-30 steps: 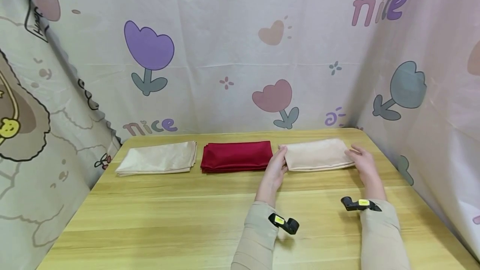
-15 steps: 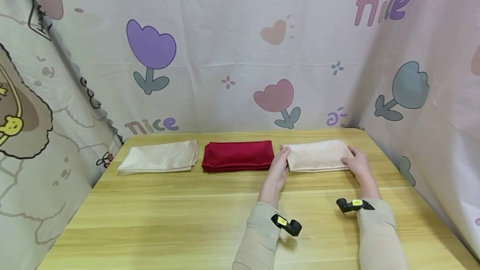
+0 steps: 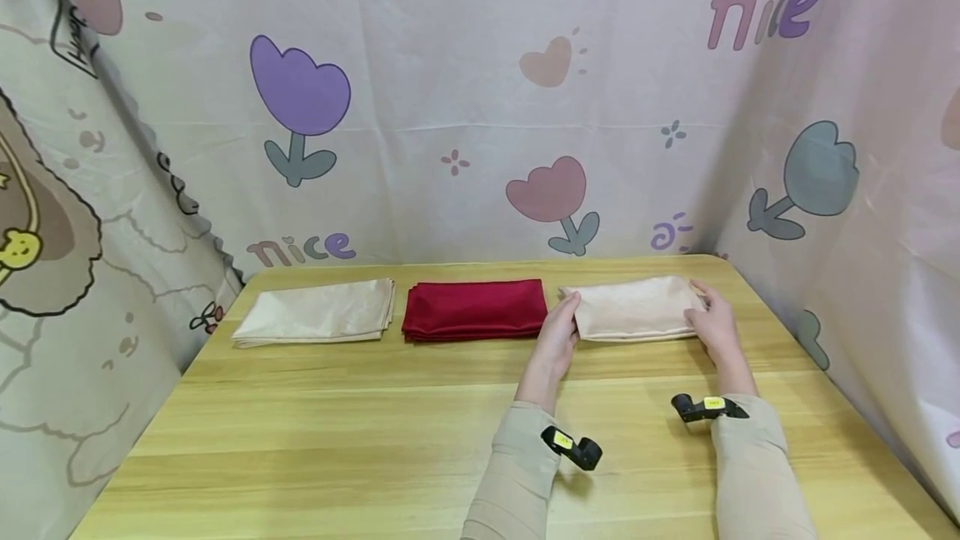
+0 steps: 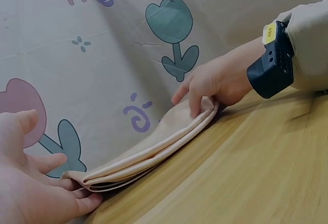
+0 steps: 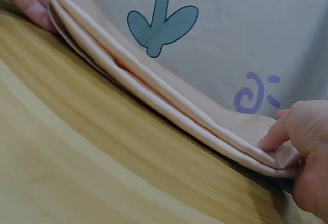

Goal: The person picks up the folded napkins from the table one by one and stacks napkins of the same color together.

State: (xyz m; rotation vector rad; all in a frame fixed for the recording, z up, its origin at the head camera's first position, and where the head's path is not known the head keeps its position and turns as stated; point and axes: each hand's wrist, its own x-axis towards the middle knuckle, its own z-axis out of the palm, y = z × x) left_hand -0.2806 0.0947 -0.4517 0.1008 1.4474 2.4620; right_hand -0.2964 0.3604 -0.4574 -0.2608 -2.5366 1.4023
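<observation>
A folded cream cloth (image 3: 633, 309) lies at the back right of the table, its layered folds facing me in both wrist views. At its left end is my left hand (image 3: 558, 332), fingertips against and partly under the edge; in the left wrist view the thumb stands apart from the fabric. My right hand (image 3: 716, 325) pinches the other end, with the thumb (image 5: 275, 134) on top and fingers partly hidden beneath. That end is slightly raised in the right wrist view. A folded dark red cloth (image 3: 475, 309) lies just left of my left hand.
Another folded cream cloth (image 3: 315, 312) lies at the back left, in a row with the other two. The wooden table (image 3: 300, 440) ends at a printed curtain (image 3: 420, 65) behind and at both sides. A small black camera sits on each sleeve.
My right hand has moved slightly left onto the cloth's right end and now pinches it with the thumb on top. My left hand stays at the left end.
</observation>
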